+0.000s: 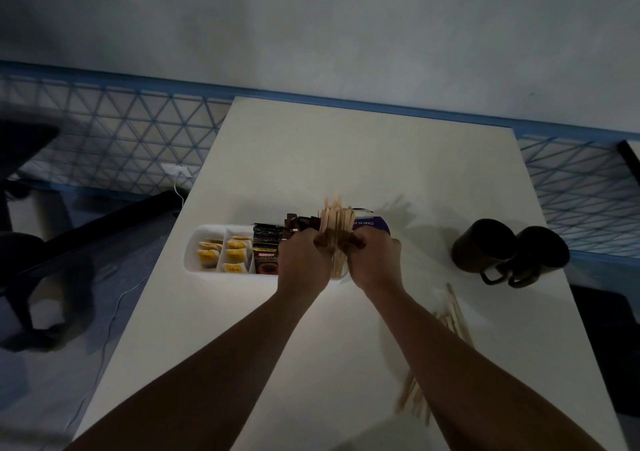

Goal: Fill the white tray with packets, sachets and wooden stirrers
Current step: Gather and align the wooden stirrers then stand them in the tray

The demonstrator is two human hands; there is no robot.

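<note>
— White counter (346,153), grey wall behind: what do your hands hold?
— Your left grip (303,260) and right grip (375,262) are both clamped on one bundle of wooden stirrers (337,222), upright over the right end of the white tray (194,253).
— And the tray on your counter?
— Yellow sachets (225,253) fill its left compartments, with dark coffee packets (266,253) beside them (loose stirrers (457,319) lie by your right forearm; two dark mugs (485,246) stand further right).

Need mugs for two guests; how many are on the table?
2. Both stand at the right side of the table: one mug, and a second mug close beside it, farther right. No others show.
</note>
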